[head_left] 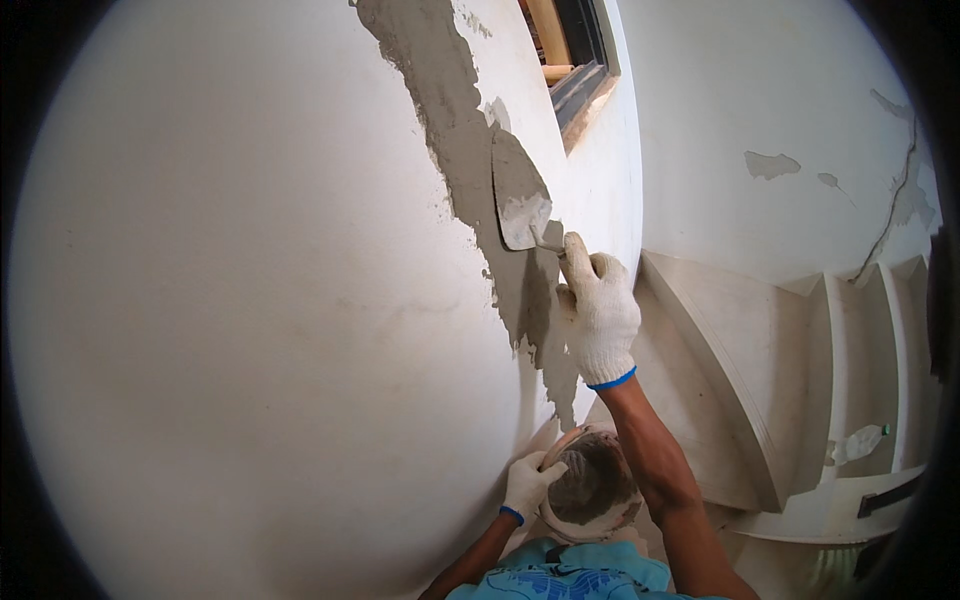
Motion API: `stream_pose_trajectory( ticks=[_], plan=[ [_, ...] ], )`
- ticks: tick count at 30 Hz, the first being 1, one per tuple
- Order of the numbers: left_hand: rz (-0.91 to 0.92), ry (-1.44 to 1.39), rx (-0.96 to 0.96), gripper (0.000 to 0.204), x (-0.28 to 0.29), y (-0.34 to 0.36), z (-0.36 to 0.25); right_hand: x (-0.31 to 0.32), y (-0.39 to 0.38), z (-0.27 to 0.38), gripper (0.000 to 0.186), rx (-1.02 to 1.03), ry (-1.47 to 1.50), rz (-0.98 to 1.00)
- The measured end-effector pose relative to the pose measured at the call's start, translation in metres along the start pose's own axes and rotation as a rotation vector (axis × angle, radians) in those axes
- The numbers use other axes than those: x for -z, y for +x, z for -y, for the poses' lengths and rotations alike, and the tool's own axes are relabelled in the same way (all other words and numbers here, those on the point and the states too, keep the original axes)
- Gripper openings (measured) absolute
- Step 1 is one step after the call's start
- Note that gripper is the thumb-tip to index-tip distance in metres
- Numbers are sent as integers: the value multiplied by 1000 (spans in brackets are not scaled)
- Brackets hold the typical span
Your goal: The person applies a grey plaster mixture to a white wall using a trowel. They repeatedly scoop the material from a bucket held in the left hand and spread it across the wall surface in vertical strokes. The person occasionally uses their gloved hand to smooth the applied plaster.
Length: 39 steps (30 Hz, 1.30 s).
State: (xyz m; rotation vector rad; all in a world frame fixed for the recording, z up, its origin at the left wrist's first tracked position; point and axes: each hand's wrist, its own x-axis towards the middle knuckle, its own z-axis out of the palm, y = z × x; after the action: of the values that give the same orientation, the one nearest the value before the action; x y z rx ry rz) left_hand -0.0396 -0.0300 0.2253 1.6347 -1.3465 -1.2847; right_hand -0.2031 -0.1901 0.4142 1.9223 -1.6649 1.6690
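Note:
My gloved right hand (598,305) grips the handle of a metal trowel (522,200), its flat blade laid against a long grey band of wet mortar (450,150) that runs diagonally down the white wall (230,260). Lower down, my gloved left hand (525,485) holds the rim of a round bucket (622,470) with grey mortar inside, close to the wall below the band.
A window opening (578,75) is cut into the wall at the top. Winding white stairs (720,370) lie to the right, with a plastic bottle (858,442) on a step. The far wall (750,100) has cracks and grey patches.

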Motion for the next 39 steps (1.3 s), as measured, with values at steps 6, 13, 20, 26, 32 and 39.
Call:
stream_pose_trajectory(
  ticks=[6,13,20,26,32,39],
  plan=[
    [1,-85,76,30,-3,-4,-8,17,-1,13,68,84,29,-74],
    [2,-20,19,31,-5,1,8,6,3,15,66,119,35,-20],
    [5,48,18,34,-6,4,11,10,-17,1,62,11,24,2],
    [-14,0,39,35,-7,2,11,14,-3,21,62,106,107,-12],
    [-22,61,15,36,-7,8,24,10,-9,9,55,46,52,63],
    [-43,124,37,36,-9,5,13,13,-36,-15,72,-17,26,-33]
  ],
)
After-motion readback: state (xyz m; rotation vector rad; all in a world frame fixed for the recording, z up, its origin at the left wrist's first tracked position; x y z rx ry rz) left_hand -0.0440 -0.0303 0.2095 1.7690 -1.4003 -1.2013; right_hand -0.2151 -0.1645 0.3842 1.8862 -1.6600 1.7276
